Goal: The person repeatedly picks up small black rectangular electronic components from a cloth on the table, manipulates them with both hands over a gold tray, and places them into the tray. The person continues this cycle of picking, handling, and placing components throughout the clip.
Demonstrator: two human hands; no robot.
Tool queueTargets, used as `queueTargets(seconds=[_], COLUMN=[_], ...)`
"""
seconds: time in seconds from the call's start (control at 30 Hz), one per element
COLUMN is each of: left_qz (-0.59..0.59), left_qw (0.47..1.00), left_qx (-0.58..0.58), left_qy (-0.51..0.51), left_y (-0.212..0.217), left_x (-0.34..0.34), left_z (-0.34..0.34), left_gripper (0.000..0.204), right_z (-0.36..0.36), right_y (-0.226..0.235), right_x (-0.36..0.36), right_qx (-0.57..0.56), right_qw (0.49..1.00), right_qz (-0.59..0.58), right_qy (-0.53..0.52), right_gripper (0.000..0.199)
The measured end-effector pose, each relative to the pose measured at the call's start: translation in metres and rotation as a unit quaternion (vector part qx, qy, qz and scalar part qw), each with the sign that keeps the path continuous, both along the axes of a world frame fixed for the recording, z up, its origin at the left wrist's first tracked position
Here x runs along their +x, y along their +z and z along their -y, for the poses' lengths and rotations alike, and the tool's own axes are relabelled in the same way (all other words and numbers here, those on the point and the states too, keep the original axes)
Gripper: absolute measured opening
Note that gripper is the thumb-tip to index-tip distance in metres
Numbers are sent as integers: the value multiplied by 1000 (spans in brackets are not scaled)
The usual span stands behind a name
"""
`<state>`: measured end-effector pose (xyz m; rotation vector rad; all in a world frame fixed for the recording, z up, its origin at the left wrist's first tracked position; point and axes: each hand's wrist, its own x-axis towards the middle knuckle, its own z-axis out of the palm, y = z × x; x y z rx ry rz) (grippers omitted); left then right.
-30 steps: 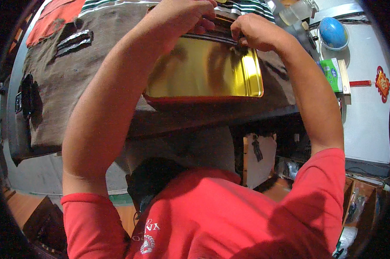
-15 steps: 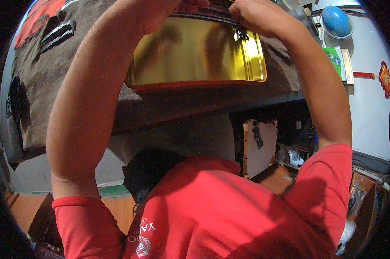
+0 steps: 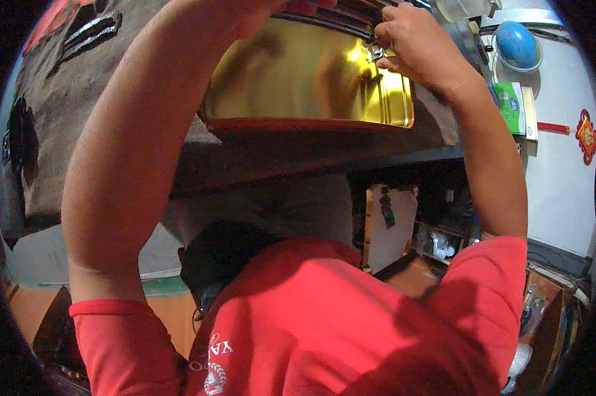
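A shallow tin (image 3: 291, 76) with a shiny gold inside and a reddish rim lies on the brown cloth before me. Along its far edge runs a dark ridged item (image 3: 341, 23), mostly cut off by the top of the picture; I cannot make out its kind. My left hand (image 3: 258, 16) is at the left end of that item, its visible fingers curled against it and the rest out of the picture. At the tin's far right corner, my right hand (image 3: 410, 39) is closed, its thumb and fingers pinching a small metal piece (image 3: 376, 51) at the item's edge.
Brown cloth (image 3: 139, 72) covers the table, with a black-and-silver strip (image 3: 93, 33) at far left. To the right are a blue rounded object (image 3: 516, 45) in a white bowl, a green pack (image 3: 509, 105) and a red hanging ornament (image 3: 586, 135). Below stands a pale board (image 3: 390, 221).
My right hand has shifted right and turned, and its fingers now pinch the small metal piece. My left hand has moved slightly up and right.
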<state>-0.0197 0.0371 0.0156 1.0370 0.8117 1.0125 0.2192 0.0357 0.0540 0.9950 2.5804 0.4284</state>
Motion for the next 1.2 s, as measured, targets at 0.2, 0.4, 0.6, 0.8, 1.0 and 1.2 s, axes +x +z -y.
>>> queueTargets(seconds=[0.2, 0.4, 0.6, 0.8, 1.0, 1.2], left_qz=[14, 8, -5, -25, -30, -58], left_qw=[998, 998, 999, 998, 997, 997], left_qx=[53, 51, 37, 52, 57, 41], left_qy=[-27, -27, -10, -21, -29, -23], left_y=[-17, -12, -8, -10, -14, -8], left_x=[-3, -2, 0, -4, -6, -5], left_z=[-5, -8, -1, -1, -3, 2], left_gripper=[16, 15, 17, 17, 18, 18], right_z=[3, -1, 2, 0, -11, -16], right_y=[-15, -16, -12, -14, -19, -19], right_x=[-3, -3, -6, -8, -6, -4], right_qx=[32, 39, 41, 37, 52, 32], right_qw=[999, 998, 998, 998, 998, 998], right_qz=[29, 27, 18, 22, 9, 19], right_qy=[-30, -51, -40, -49, -18, -42], right_gripper=[23, 21, 20, 18, 21, 25])
